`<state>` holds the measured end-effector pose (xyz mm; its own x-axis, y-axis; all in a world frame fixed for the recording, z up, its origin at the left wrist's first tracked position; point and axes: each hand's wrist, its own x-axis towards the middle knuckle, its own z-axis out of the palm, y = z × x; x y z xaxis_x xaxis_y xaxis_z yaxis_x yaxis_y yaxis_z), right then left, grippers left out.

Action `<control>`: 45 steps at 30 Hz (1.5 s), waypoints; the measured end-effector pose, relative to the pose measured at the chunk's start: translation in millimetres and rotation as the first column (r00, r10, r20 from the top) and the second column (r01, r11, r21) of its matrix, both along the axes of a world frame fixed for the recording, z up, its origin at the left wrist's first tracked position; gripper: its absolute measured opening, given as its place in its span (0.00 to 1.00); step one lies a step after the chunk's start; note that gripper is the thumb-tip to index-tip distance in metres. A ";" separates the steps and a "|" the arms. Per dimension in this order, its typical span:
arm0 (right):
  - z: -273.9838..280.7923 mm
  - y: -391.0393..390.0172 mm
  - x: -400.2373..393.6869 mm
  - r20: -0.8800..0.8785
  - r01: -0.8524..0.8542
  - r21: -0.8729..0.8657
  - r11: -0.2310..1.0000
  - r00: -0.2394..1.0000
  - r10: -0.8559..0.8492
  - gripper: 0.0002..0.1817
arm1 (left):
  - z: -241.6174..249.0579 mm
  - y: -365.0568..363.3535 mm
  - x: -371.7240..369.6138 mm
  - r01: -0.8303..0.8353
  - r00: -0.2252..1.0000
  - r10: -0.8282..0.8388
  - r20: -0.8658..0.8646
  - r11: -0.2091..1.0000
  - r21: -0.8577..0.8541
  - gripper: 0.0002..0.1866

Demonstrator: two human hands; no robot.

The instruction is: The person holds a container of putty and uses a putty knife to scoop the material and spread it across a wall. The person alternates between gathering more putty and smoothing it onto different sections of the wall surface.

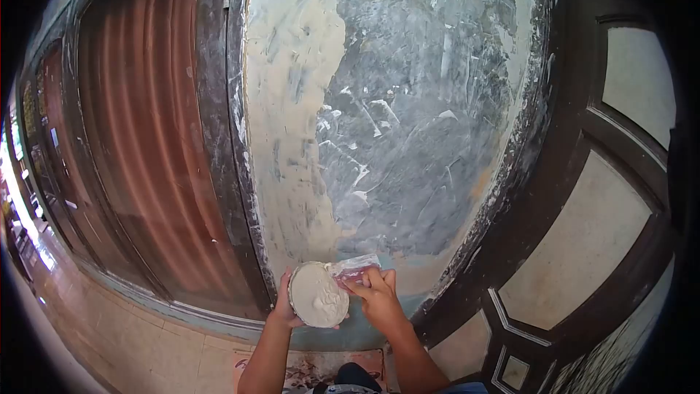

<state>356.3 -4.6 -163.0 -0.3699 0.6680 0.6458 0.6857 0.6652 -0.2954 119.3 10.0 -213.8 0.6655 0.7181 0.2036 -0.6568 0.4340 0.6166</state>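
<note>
My left hand [283,309] is wrapped around the side of a round tub of pale putty [319,295], its open top facing me. The putty is smooth on the left and ridged on the right. My right hand [380,299] grips a putty knife [356,265] with a reddish handle part and a whitish smeared blade, held right at the tub's upper right rim. Behind both hands rises a grey wall panel [415,138]. A cream coat of putty [292,102] covers its left strip, with white streaks scattered over the grey.
To the left stands a dark-framed window with a reddish-brown curtain [146,131] behind it. A dark wooden door [554,197] with pale inset panels is on the right. Below lie a tiled floor [157,332] and a stained mat [306,368] by my feet.
</note>
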 end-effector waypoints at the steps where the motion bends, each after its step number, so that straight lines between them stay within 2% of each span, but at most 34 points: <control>1: 0.5 1.0 -0.4 0.011 0.011 0.012 1.000 1.000 -0.011 0.31 | 0.4 -0.4 0.8 -0.003 1.000 0.003 0.002 1.000 0.002 0.58; 3: 2.3 2.1 -1.7 0.022 0.015 0.022 1.000 1.000 -0.015 0.32 | 0.3 -4.7 2.9 -0.035 0.996 0.036 -0.086 0.999 0.004 0.58; 7: 18.5 11.1 -1.3 -0.106 0.053 0.022 0.998 0.993 -0.051 0.31 | -0.2 -12.5 -0.5 -0.122 0.978 0.118 -0.171 0.993 -0.009 0.58; 9: 22.0 19.1 5.3 -0.147 0.077 0.038 0.996 0.987 -0.071 0.29 | -13.8 -7.7 -9.6 0.031 0.983 -0.017 0.182 0.997 -0.072 0.58; 10: 18.7 29.0 10.6 -0.169 0.121 0.061 0.991 0.980 -0.109 0.25 | -13.6 -8.7 -12.7 0.036 0.959 -0.010 0.285 0.996 -0.086 0.59; 11: 15.7 38.2 12.6 -0.192 0.166 0.083 0.983 0.970 -0.147 0.21 | -11.5 -9.5 -17.5 0.031 0.958 -0.005 0.287 0.996 -0.087 0.59; 12: 14.5 44.8 11.2 -0.207 0.209 0.090 0.974 0.960 -0.187 0.11 | -7.9 -10.4 -23.0 -0.001 0.937 0.030 0.349 0.997 -0.083 0.59; 15: 6.4 58.0 9.1 -0.185 0.227 0.043 0.973 0.959 -0.216 0.09 | -8.4 -13.8 -35.4 -0.061 0.887 0.101 0.450 0.993 -0.103 0.60; 17: -0.8 64.9 6.5 -0.165 0.235 0.030 0.971 0.960 -0.228 0.08 | -19.9 -11.8 -46.8 -0.223 0.869 0.241 0.433 0.970 -0.094 0.60; 18: -4.1 67.4 5.4 -0.146 0.248 0.015 0.969 0.959 -0.244 0.08 | -13.7 -20.2 -45.6 -0.242 0.808 0.277 0.520 0.961 -0.135 0.60; 21: -9.6 72.6 4.9 -0.068 0.277 -0.002 0.961 0.959 -0.276 0.08 | -26.1 -26.4 -57.1 -0.318 0.751 0.374 0.544 0.927 -0.197 0.60; 27: -28.0 86.6 -1.0 -0.009 0.286 -0.022 0.958 0.958 -0.286 0.08 | -24.7 -28.9 -65.3 -0.347 0.727 0.397 0.561 0.916 -0.200 0.60; 39: -27.0 95.3 -3.9 -0.088 0.259 0.097 0.961 0.964 -0.251 0.09 | -26.8 -25.9 -69.3 -0.384 0.738 0.429 0.520 0.902 -0.199 0.61; 43: -23.1 90.0 -4.1 -0.109 0.249 0.104 0.963 0.965 -0.238 0.09 | -19.1 -26.5 -70.5 -0.384 0.727 0.438 0.529 0.898 -0.216 0.60; 45: -29.3 86.9 -3.8 -0.066 0.225 0.061 0.972 0.973 -0.221 0.10 | -13.6 -30.3 -70.4 -0.393 0.723 0.456 0.518 0.889 -0.235 0.60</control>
<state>352.5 82.3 -192.3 -0.1771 0.6831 0.7085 0.8019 0.5175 -0.2986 48.9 -20.2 -227.4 0.0839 0.9352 0.3440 -0.9957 0.0655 0.0648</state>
